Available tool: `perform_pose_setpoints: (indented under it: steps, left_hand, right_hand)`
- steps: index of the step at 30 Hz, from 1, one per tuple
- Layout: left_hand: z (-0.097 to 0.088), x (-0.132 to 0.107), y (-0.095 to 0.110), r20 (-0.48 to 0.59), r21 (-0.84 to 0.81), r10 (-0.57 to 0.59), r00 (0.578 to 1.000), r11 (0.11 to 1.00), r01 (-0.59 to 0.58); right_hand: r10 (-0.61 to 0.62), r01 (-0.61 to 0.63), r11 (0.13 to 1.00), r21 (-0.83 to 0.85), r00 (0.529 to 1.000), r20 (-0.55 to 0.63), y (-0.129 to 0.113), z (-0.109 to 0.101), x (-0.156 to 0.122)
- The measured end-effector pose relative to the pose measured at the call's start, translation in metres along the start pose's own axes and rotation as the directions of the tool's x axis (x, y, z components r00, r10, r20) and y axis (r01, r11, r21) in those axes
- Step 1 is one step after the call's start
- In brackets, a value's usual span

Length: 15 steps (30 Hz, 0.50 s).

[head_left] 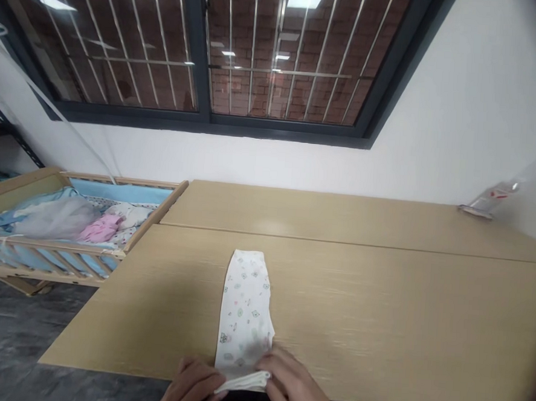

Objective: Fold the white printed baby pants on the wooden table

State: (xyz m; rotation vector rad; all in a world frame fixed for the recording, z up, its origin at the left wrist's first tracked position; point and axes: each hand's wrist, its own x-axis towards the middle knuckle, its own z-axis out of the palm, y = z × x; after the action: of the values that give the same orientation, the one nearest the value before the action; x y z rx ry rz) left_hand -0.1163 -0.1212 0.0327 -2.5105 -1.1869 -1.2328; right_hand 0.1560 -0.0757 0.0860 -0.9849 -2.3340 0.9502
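Note:
A small white garment with a tiny coloured print (244, 305) lies folded lengthwise on the wooden table (379, 304), stretching away from me. My left hand (190, 386) and my right hand (295, 387) are at the table's near edge. Both pinch the garment's near end, where its white hem (245, 382) is bunched between the fingers.
A wooden baby crib (66, 230) with blue lining and several clothes stands to the left, against the table. A clear plastic packet (488, 202) lies at the far right of the table by the white wall. A barred window is above.

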Motion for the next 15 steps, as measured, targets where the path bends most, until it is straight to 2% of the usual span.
perform_pose_setpoints:
  steps: [3,8,11,15]
  left_hand:
    - [0.002,0.022,-0.011,-0.031,-0.089,-0.089,0.996,0.992,0.086]
    - [0.020,0.076,-0.047,-0.126,-0.142,-0.205,0.971,0.972,0.187]
    - [0.031,0.117,-0.071,-0.050,-0.118,-0.332,0.942,0.938,0.325]
    - [0.047,0.165,-0.103,0.128,-0.137,-0.521,0.844,0.833,0.536]
  right_hand:
    - [0.060,-0.056,0.997,0.060,0.996,-0.060,-0.006,-0.020,0.015]
    - [0.049,-0.035,0.996,0.081,0.984,-0.169,0.001,-0.046,0.052]
    - [0.030,-0.013,0.998,0.063,0.957,-0.288,0.018,-0.059,0.082]
    - [0.020,-0.004,0.999,0.038,0.898,-0.439,0.060,-0.063,0.130]
